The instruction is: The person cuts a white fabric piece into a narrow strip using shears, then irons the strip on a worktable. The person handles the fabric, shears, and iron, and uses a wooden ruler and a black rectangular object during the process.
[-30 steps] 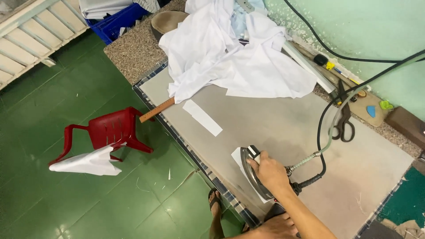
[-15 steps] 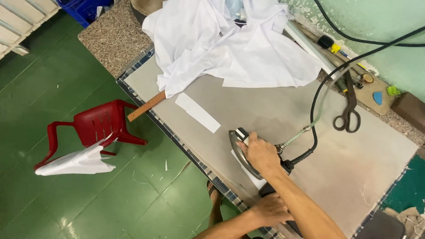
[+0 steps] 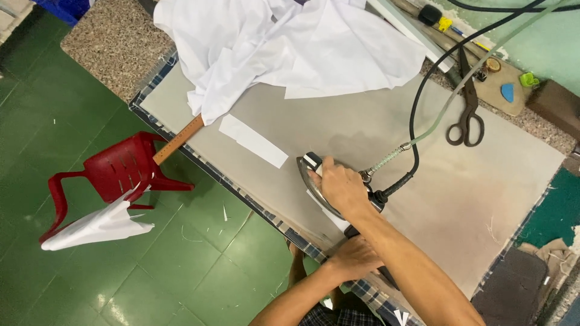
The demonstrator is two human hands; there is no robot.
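My right hand (image 3: 339, 186) is shut on the handle of a steam iron (image 3: 309, 172). The iron lies flat on a narrow white fabric strip (image 3: 331, 216) near the front edge of the grey padded table (image 3: 483, 193). A black cord (image 3: 417, 121) and a pale hose run from the iron's back towards the far right. My left hand (image 3: 356, 256) rests knuckles up on the table's front edge, just below the strip's near end. Its fingers are curled and its grip is hidden. A second white strip (image 3: 254, 140) lies left of the iron.
A heap of white garments (image 3: 290, 48) covers the table's far left, with a wooden ruler (image 3: 178, 139) sticking out under it. Black scissors (image 3: 465, 121) lie at the far right. A red plastic chair (image 3: 121, 172) holding white cloth (image 3: 96, 226) stands on the green floor.
My right hand has slid the iron along the strip, away from me and towards the second strip. My left hand has come up to the table's front edge.
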